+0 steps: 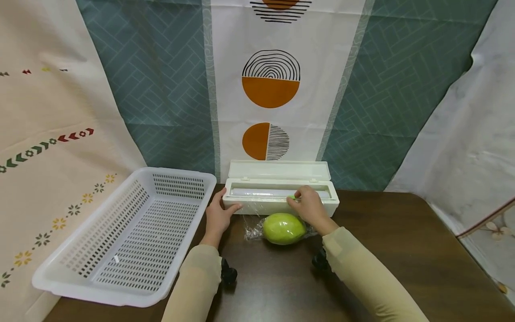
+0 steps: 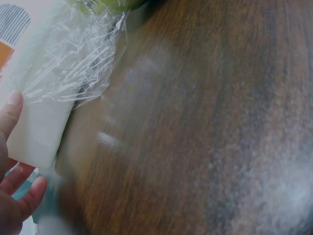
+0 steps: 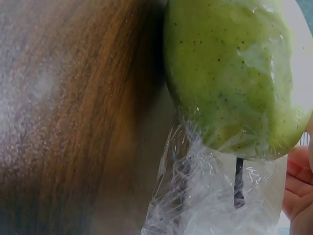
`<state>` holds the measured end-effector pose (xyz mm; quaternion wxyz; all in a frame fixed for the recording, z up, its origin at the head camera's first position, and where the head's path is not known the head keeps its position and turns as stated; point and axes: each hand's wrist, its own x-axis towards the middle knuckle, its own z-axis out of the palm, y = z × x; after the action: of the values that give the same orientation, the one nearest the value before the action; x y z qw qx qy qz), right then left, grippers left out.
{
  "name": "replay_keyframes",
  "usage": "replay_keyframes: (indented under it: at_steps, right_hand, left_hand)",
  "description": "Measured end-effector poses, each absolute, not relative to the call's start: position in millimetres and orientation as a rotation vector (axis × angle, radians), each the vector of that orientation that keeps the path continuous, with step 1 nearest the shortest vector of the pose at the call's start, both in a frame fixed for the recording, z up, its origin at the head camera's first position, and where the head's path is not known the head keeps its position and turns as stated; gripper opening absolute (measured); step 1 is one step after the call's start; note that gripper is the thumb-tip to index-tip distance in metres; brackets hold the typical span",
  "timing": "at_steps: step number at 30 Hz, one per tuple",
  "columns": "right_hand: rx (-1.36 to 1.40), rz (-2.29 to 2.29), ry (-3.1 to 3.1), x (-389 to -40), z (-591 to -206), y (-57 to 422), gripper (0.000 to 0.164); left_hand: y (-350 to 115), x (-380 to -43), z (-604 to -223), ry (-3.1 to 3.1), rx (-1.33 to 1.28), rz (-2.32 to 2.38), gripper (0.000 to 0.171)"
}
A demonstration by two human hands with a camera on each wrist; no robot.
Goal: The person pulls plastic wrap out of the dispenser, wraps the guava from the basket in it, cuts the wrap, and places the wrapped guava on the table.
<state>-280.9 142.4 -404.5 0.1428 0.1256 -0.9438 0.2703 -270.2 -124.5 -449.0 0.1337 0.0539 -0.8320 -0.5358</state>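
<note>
Touching one box [image 1: 277, 206], two grips [image 1: 218, 218] [image 1: 311, 208]

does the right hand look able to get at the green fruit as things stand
Probably yes: the green fruit lies close beside the right hand, in front of the white box, and nothing seems to block the way, though clear film wraps it.

Right fingers [image 3: 297, 186] and green fruit [image 3: 230, 73] cropped (right wrist view), white fleck [image 1: 116, 259] too small to identify

A brown table [image 1: 277, 286] carries a basket [image 1: 179, 183], white box [image 1: 277, 207] and wrapped green fruit [image 1: 284, 229].
</note>
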Motion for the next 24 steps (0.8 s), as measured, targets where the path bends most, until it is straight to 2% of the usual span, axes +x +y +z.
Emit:
replay_keyframes:
  at_steps: [24]
  right_hand:
    - [0.364, 0.764, -2.72, -279.3, -402.7, 149.2, 0.026]
  left_hand:
    - [-124.6, -270.1, -447.5, -2.42, 0.173, -1.554, 0.076]
